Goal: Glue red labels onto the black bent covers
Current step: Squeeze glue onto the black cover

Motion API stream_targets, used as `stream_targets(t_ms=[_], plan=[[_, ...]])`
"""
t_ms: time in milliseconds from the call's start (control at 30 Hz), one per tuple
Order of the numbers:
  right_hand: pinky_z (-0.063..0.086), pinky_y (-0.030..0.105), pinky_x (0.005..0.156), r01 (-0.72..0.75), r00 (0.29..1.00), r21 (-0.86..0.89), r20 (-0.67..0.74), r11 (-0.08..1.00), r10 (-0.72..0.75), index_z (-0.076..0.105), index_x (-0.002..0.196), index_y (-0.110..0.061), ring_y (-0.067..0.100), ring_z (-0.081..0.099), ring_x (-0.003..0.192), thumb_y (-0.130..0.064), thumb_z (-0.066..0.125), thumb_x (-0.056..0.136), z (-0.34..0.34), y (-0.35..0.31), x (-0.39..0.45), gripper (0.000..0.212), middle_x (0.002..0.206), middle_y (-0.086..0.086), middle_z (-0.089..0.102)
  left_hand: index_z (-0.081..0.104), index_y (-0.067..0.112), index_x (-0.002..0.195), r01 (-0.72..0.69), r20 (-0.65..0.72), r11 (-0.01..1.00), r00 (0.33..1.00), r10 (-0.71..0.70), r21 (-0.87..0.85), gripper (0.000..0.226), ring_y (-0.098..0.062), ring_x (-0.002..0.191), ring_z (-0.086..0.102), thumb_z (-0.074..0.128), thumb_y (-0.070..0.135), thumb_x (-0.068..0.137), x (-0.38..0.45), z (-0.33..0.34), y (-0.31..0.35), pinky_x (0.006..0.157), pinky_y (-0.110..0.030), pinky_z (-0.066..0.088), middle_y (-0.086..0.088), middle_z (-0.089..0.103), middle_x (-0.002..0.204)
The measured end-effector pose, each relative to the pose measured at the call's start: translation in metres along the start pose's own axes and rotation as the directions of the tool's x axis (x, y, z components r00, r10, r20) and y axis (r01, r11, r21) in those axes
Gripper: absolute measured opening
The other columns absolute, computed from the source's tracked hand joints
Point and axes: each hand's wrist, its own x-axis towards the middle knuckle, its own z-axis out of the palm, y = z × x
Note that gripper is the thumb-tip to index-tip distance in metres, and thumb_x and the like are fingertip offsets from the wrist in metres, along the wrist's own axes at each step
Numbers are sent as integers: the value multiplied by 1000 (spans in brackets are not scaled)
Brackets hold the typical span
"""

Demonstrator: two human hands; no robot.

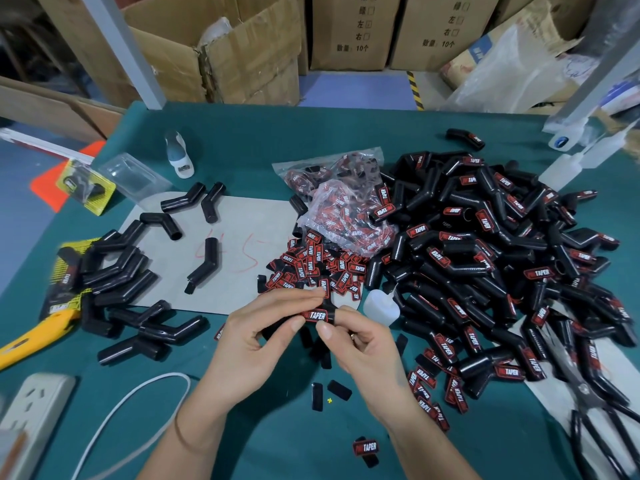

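Pressing looks to be the step in hand: both your hands are brought together on one black bent cover (298, 323), which you hold just above the bench (277, 427) near its front edge, in front of the loose pile of red labels (311, 265). Your left hand (256, 327) curls round the cover's left arm, thumb on top near the label's edge, and your right hand (360, 337) pinches the other end, thumb tip set against the right end of the red label (316, 316) that already sits on the cover's face. Whether the glue beneath has taken you cannot tell from here. The small glue bottle (380, 304) stands just right of the label pile, close by your right hand. Further right of that pile lies the big heap of labelled covers (485, 258); left of it, on the grey card (235, 244), the bare covers (121, 271) wait. My reading is that the next move calls for firm, even thumb pressure along the label so its ends lie flat, then setting this piece with the finished heap and reaching left for a bare one. Mind that squeezed-out glue may catch your fingertips.
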Motion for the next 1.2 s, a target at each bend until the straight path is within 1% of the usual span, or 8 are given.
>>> stream_targets(t_ms=[133,267,400,500,600,933,1100,1200], plan=[[34,11,62,34,997,-4,-65,999,-34,83,103,-31,4,31,61,-22,74,90,2,2,0,18,67,-15,30,57,34,142,55,12,986,998,-54,-158,45,-22,130,65,62,18,101,-2,7,2,111,-27,46,4,72,132],[34,13,64,63,993,-27,-97,998,-65,84,100,-25,7,34,65,-21,75,88,1,4,0,15,72,7,33,49,30,148,49,2,979,999,-49,-196,50,-25,130,65,63,18,102,-5,10,-1,111,-28,45,0,72,132],[34,14,62,52,996,-4,-71,999,-53,83,103,-30,7,36,65,-23,72,91,-1,4,1,17,72,-7,38,47,27,149,32,-17,976,999,-37,-217,51,-27,128,66,65,17,101,-5,9,-1,110,-29,46,-2,73,131],[35,15,61,41,999,12,-29,999,-41,81,108,-31,8,33,62,-31,71,93,-2,3,0,17,69,-9,31,47,30,148,10,-60,982,998,-22,-186,57,-27,126,67,66,13,98,-5,10,0,109,-31,48,-2,73,130],[34,20,60,-22,1000,89,-17,996,24,78,104,-27,12,31,60,-35,71,89,1,4,-1,18,66,4,23,44,38,150,-29,-98,998,995,23,-60,63,-21,124,68,66,14,97,-8,15,1,108,-33,49,7,73,129],[39,25,60,-83,997,203,10,976,83,73,109,-22,12,37,66,-35,75,90,5,19,-2,22,77,24,32,39,36,155,-133,-60,990,989,136,50,70,-18,127,66,64,7,97,-11,20,-4,111,-29,47,12,70,133],[40,23,62,-85,996,216,11,973,85,73,108,-21,9,42,62,-39,72,92,3,19,-1,24,76,8,44,41,37,154,-116,-82,993,990,118,30,68,-19,126,68,66,10,97,-10,22,-4,110,-35,49,12,71,130],[39,26,64,-91,996,205,-4,974,94,74,105,-23,6,41,57,-41,67,95,1,19,-1,21,68,-19,51,43,38,152,-69,-112,998,991,69,-3,65,-19,122,69,68,14,96,-10,22,-5,108,-42,51,11,73,126]])
